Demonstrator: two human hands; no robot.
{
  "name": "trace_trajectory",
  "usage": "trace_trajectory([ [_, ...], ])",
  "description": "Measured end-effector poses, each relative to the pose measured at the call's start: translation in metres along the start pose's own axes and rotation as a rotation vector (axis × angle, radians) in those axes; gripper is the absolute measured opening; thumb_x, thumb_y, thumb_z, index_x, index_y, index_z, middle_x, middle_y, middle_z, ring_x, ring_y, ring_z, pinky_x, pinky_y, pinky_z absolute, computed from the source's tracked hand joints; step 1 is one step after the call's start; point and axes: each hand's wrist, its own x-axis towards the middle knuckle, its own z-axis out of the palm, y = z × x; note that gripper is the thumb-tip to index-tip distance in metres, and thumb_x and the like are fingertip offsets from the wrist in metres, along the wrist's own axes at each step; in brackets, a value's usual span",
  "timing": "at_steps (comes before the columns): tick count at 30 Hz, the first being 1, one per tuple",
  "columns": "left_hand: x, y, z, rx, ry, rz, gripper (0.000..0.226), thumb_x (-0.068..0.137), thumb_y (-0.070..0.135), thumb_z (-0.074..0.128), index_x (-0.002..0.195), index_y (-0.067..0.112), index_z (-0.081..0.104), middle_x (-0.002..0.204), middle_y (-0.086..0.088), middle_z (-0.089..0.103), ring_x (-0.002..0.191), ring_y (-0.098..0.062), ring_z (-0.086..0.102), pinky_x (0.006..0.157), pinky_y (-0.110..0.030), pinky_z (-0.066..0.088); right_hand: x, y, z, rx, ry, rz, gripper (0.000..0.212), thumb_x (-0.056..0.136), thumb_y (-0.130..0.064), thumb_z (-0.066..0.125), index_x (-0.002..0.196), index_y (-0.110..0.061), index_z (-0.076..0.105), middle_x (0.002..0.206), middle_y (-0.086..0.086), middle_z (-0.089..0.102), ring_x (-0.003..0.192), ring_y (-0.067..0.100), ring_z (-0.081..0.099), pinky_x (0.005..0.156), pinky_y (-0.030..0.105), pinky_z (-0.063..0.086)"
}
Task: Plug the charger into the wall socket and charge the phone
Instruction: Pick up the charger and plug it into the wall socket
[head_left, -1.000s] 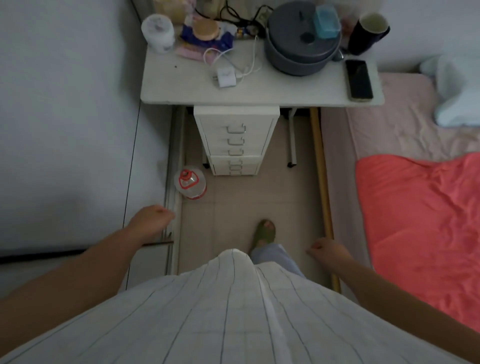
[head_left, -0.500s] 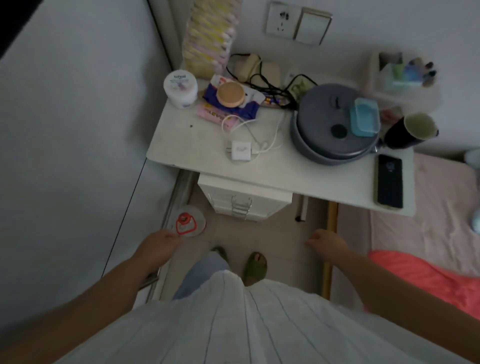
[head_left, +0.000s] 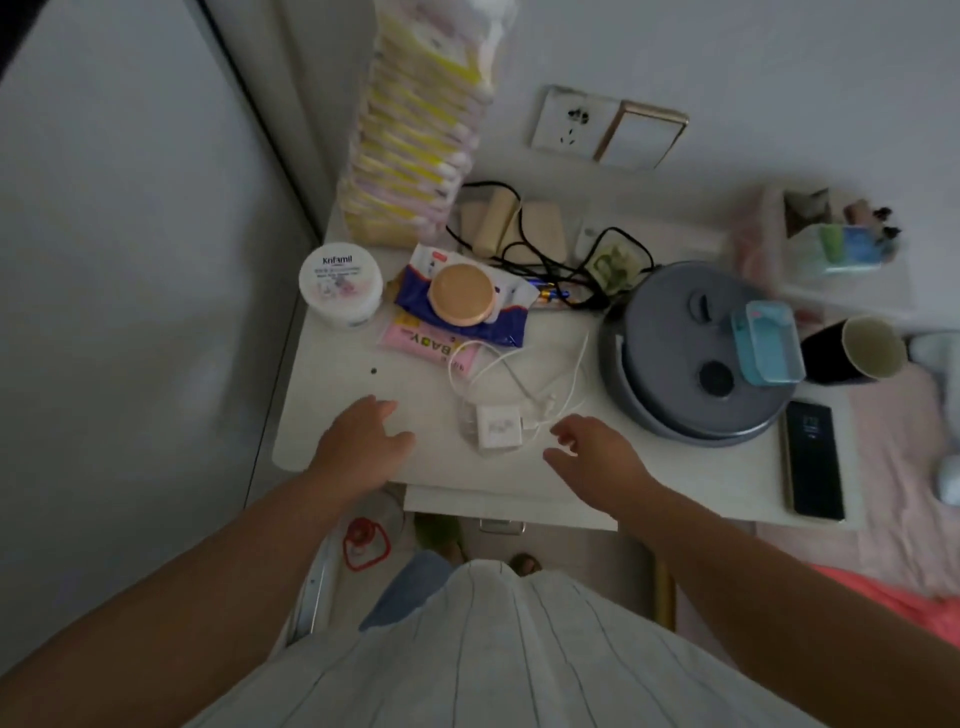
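Note:
A white charger block (head_left: 498, 427) lies on the white desk (head_left: 343, 384) with its white cable (head_left: 524, 379) looped behind it. My left hand (head_left: 361, 444) hovers just left of the charger, fingers apart, holding nothing. My right hand (head_left: 592, 457) hovers just right of it, fingers spread and empty. A black phone (head_left: 814, 460) lies face up at the desk's right end. The white wall socket (head_left: 571, 122) sits on the wall above the desk, beside a gold-framed switch (head_left: 641, 136).
A grey lidded pot (head_left: 696, 358) with a blue box (head_left: 768, 345) on it stands right of the charger. A black mug (head_left: 852, 351), a white jar (head_left: 341, 286), a round compact (head_left: 462, 295), black cables (head_left: 550, 260) and a tall tissue stack (head_left: 421, 135) crowd the back. A bed (head_left: 904, 447) adjoins at right.
I have stepped up to the desk and the view has tilted up to show the socket. Both hands have risen from my sides to either side of the charger.

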Motion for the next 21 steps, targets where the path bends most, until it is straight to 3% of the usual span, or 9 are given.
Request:
trace_trajectory([
  [5, 0.020, -0.003, 0.008, 0.351, -0.183, 0.020, 0.074, 0.086, 0.045, 0.043, 0.148, 0.021, 0.011, 0.160, -0.010, -0.008, 0.147, -0.028, -0.003, 0.119, -0.046, 0.015, 0.032, -0.036, 0.010, -0.183, 0.031, -0.154, 0.054, 0.085, -0.034, 0.057, 0.135, -0.023, 0.043, 0.139, 0.002, 0.045, 0.126, 0.021, 0.042, 0.104, 0.035, 0.039],
  [9, 0.015, -0.012, 0.016, 0.461, -0.225, 0.045, 0.078, 0.086, 0.043, 0.042, 0.148, 0.026, -0.003, 0.157, -0.008, -0.023, 0.146, -0.027, -0.016, 0.118, -0.050, 0.008, 0.048, -0.044, 0.018, -0.352, -0.051, -0.200, 0.058, 0.085, -0.036, 0.057, 0.138, -0.023, 0.038, 0.141, 0.004, 0.042, 0.126, 0.023, 0.040, 0.107, 0.038, 0.034],
  [17, 0.014, -0.007, 0.015, 0.473, -0.221, 0.017, 0.080, 0.086, 0.041, 0.042, 0.148, 0.025, -0.006, 0.156, -0.008, -0.026, 0.146, -0.026, -0.018, 0.118, -0.049, 0.007, 0.065, -0.038, 0.012, -0.437, -0.138, -0.251, 0.054, 0.079, -0.046, 0.059, 0.123, -0.017, 0.051, 0.124, 0.009, 0.050, 0.111, 0.026, 0.046, 0.096, 0.037, 0.038],
  [21, 0.015, 0.003, 0.016, 0.403, -0.166, -0.034, 0.074, 0.087, 0.042, 0.041, 0.149, 0.023, 0.005, 0.159, -0.008, -0.017, 0.147, -0.027, -0.011, 0.119, -0.046, 0.009, 0.067, -0.033, 0.011, -0.384, -0.181, -0.290, 0.053, 0.076, -0.042, 0.065, 0.119, -0.014, 0.049, 0.121, 0.009, 0.053, 0.108, 0.025, 0.049, 0.091, 0.034, 0.040],
])
